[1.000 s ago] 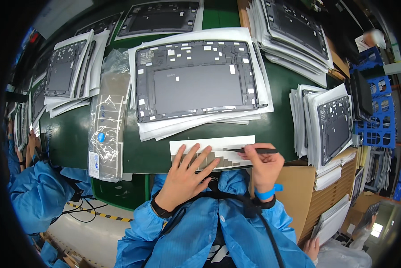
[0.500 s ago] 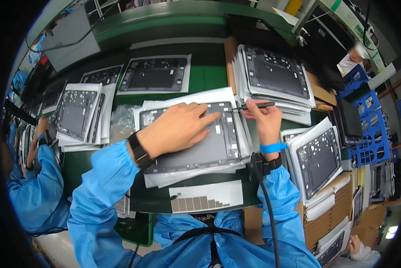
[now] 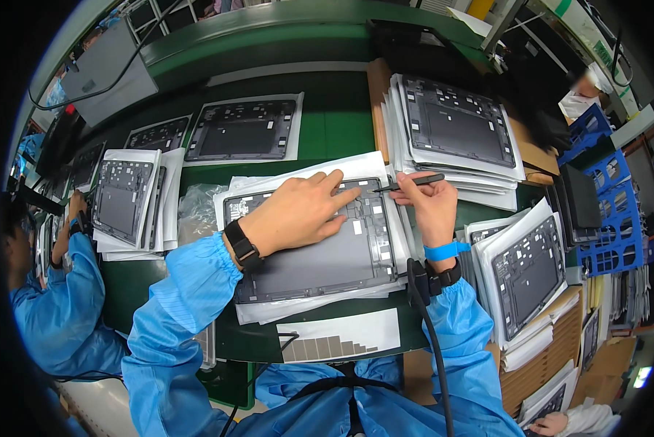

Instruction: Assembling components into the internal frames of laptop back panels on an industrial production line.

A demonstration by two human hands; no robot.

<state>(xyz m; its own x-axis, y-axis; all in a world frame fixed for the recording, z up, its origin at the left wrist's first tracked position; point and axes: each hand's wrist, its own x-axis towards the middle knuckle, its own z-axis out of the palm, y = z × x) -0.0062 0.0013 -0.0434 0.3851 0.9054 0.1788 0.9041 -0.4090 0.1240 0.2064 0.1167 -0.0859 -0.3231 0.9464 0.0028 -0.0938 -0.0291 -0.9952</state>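
One smooth dark-grey panel (image 3: 305, 269) on layered white paper (image 3: 359, 167), near the desk's (image 3: 247, 339) front edge | left grip (image 3: 298, 216), fingers apart, laid over it | right grip (image 3: 430, 207) clamped on slim black tweezers (image 3: 421, 180), tips at panel's far-right corner | white strip (image 3: 341, 338), stepped grey rectangles, front edge

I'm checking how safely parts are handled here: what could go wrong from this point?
The tweezers in the right hand point at the panel's upper right; a slip might scratch it.
The panel lies on uneven white sheets, so pressure from the left hand could shift it.
The patterned card lies by the table's near edge, where a sleeve might knock it off.
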